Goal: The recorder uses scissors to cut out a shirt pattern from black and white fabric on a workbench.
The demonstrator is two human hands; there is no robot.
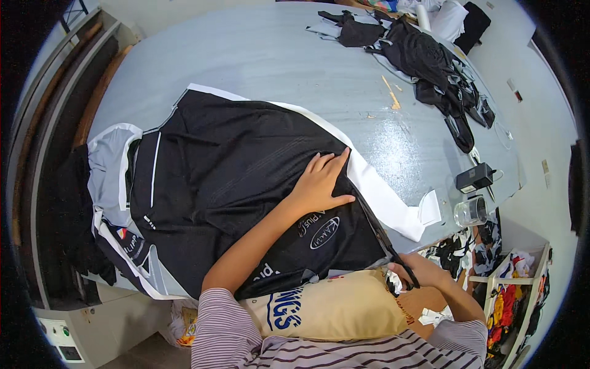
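Observation:
A black printed garment (246, 154) lies across the table with its hem toward the right. My left hand (322, 178) rests flat on it near that edge, fingers spread. Along the hem runs a white strip (381, 190), its far end loose and curled on the table. My right hand (421, 270) is closed around the dark handles of scissors (405, 267), whose long blades lie along the hem between black cloth and white strip. The blade tips are hard to make out against the black cloth. White scraps (394, 281) lie beside the right hand.
The grey-blue table (258, 55) holds a heap of black straps and cloth (424, 61) at the far right. A glass jar (471, 212) and a black box (475, 178) stand near the right edge. A beige printed cloth (338, 304) covers my lap. Shelves of scraps (513, 283) stand at right.

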